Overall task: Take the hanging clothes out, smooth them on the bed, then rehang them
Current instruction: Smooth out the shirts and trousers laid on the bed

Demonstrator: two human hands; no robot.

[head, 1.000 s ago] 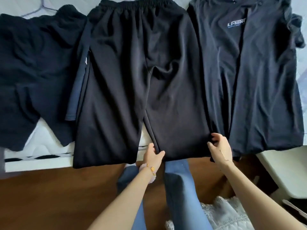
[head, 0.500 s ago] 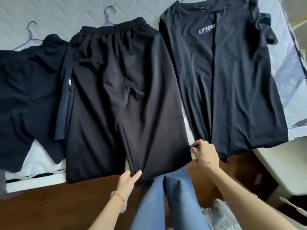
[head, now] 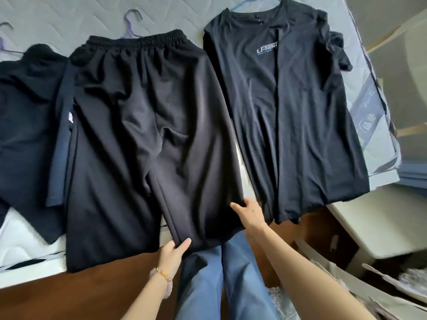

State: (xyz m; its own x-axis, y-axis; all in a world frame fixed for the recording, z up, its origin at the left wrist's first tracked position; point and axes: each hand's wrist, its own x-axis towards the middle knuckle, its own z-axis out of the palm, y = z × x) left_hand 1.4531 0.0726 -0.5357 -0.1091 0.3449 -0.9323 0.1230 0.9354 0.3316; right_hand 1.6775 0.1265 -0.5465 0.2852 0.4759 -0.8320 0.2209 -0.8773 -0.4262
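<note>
- Black shorts [head: 143,135] lie flat on the bed [head: 57,26] beside a dark T-shirt [head: 288,112], with a hanger hook [head: 132,16] showing above the waistband.
- Left hand [head: 174,250] pinches one leg's hem; right hand [head: 250,211] grips that leg's outer edge, thumb out.
- Likely the smoothing step; next, draw the hem taut, then rehang.
- No containers visible.
</note>
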